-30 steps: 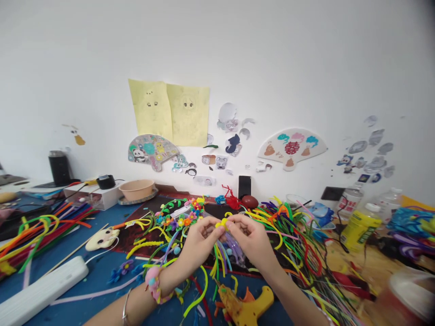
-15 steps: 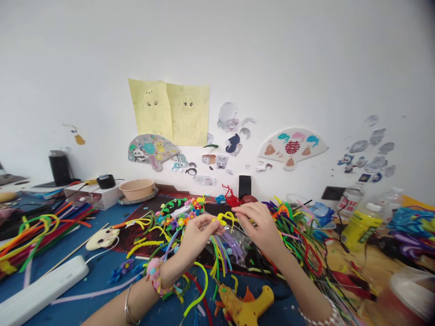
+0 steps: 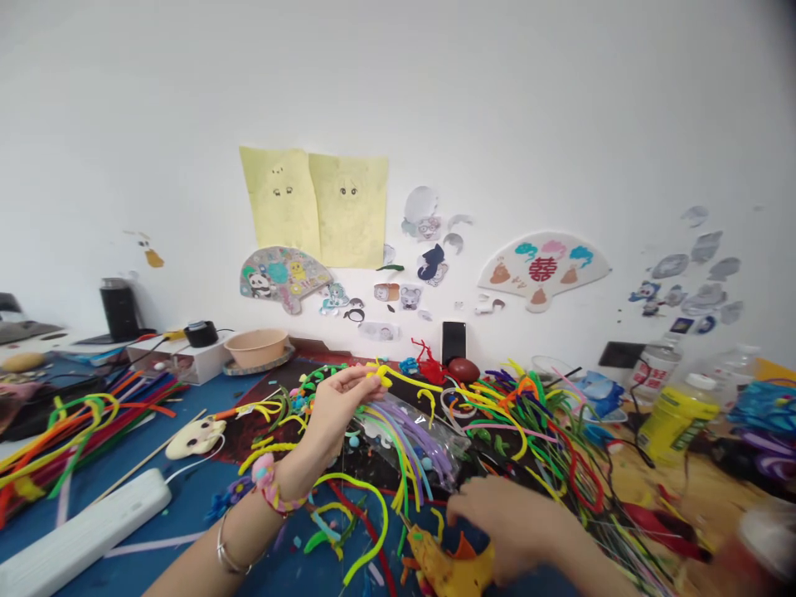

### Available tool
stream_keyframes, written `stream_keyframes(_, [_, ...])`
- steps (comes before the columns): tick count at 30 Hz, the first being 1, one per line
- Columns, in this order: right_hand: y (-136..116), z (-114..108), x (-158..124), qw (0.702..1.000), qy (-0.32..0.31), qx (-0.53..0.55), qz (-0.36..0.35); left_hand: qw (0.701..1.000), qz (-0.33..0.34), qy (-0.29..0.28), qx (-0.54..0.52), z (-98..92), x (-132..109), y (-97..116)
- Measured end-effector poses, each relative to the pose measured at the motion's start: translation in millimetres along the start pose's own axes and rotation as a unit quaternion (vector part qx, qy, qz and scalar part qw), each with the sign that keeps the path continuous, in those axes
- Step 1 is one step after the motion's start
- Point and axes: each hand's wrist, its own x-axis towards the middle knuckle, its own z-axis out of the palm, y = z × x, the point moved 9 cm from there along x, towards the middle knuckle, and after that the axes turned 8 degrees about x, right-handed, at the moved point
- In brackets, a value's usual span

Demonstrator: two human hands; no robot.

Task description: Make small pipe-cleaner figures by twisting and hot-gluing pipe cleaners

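My left hand point(image 3: 344, 398) is raised over the middle of the table. Its thumb and fingertips pinch a small bent yellow pipe cleaner piece point(image 3: 381, 377), whose long yellow end point(image 3: 414, 381) reaches right. My right hand point(image 3: 497, 518) is low at the front, smeared by motion, at the handle of a yellow hot glue gun point(image 3: 444, 565). Its fingers are partly hidden, so I cannot tell whether they grip the handle. Behind the glue gun lies a clear plastic bag point(image 3: 457, 448), beside a bundle of purple, yellow and blue pipe cleaners point(image 3: 414, 444).
A white power strip point(image 3: 93, 531) lies front left, with a pipe cleaner pile point(image 3: 80, 423) behind it. More pipe cleaners point(image 3: 547, 423) spread to the right. Bottles point(image 3: 677, 419) and a blurred cup point(image 3: 755, 547) stand far right. A phone point(image 3: 453, 342) leans against the wall.
My right hand has left the yellow pipe cleaner and dropped toward me to the glue gun's handle. My left hand has lifted slightly up and left, still pinching the yellow piece.
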Motion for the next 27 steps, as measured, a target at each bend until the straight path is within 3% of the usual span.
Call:
stream_keyframes(1, [-5,17,-3,0.999,-0.020,-0.039,-0.006,1.000,-0.006,-0.003,-0.007,-0.6,1,0])
stream_keyframes(5, [-5,62,-7,0.994,0.000,-0.109,0.005,0.999,-0.035,-0.019,-0.032,-3.9,4,-1])
stream_keyframes(7, [-7,64,-10,0.995,-0.001,-0.098,-0.010,0.998,-0.048,-0.028,-0.040,-5.2,6,-1])
stream_keyframes(9, [-16,42,-16,0.999,0.018,-0.021,-0.031,0.997,-0.056,-0.037,-0.045,-5.8,7,-1])
stream_keyframes(12, [-20,-13,-21,0.992,0.055,0.114,-0.013,0.996,-0.059,-0.049,-0.052,-4.9,7,3])
stream_keyframes(15, [-12,-53,-15,0.966,0.091,0.242,0.000,0.996,-0.051,-0.054,-0.056,-4.1,4,9])
stream_keyframes(18, [7,-73,-3,0.929,0.164,0.330,-0.031,0.997,-0.036,-0.044,-0.055,-6.8,2,14])
stream_keyframes(21, [30,-58,8,0.858,0.195,0.475,-0.021,0.998,-0.029,-0.035,-0.053,-8.3,2,11])
stream_keyframes(23, [31,-32,15,0.829,0.162,0.535,-0.013,0.997,-0.034,-0.040,-0.049,-4.7,2,3])
stream_keyframes(25, [33,-17,11,0.795,0.210,0.569,-0.018,0.996,-0.053,-0.056,-0.043,3.2,1,-9])
stream_keyframes(27, [34,-3,4,0.780,0.251,0.573,-0.018,0.993,-0.081,-0.077,-0.038,12.9,-3,-23])
